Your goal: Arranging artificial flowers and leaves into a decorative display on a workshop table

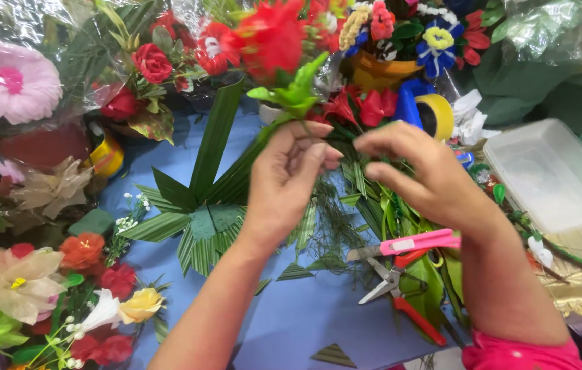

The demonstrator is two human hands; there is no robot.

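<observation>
My left hand (287, 181) pinches the green stem of a red artificial flower (274, 34) with bright green leaves (294, 92), holding it up over the blue table (291, 322). Just to the right, my right hand (418, 171) has its fingertips pressed together at the same stem, where thin green strands hang down. Whether it grips the stem or only a strand is unclear. Below both hands, cut palm-leaf pieces (198, 219) lie fanned on the table.
Pink-handled scissors (411, 243) and red-handled pliers (401, 288) lie under my right forearm. A clear plastic box (551, 171) sits at the right. A yellow tape roll (438, 113) is behind. Wrapped artificial flowers (10, 79) crowd the left and back.
</observation>
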